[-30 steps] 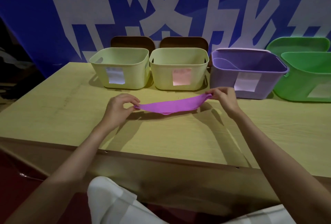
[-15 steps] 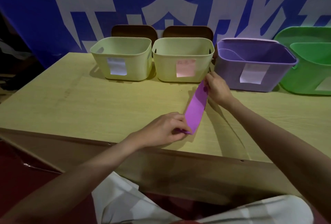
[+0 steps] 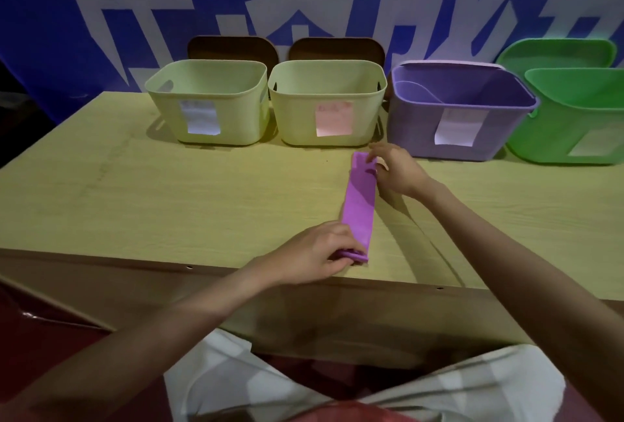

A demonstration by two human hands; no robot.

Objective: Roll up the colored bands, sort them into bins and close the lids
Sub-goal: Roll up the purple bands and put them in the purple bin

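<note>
The room is dim and the colors look dull. Light falls from above and a bit behind the bins, so dark shadows stretch from the arms across the table toward its near edge. Small shadows sit under the bins too. The picture is a little soft and grainy. Lines bend near the sides. The green bin, far right of the table, glows a bit.

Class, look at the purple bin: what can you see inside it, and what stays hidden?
Inside the purple bin only bare walls and a curved moulded line on the far wall show. No band lies in the visible part. Its front wall hides the floor nearest the camera.
</note>
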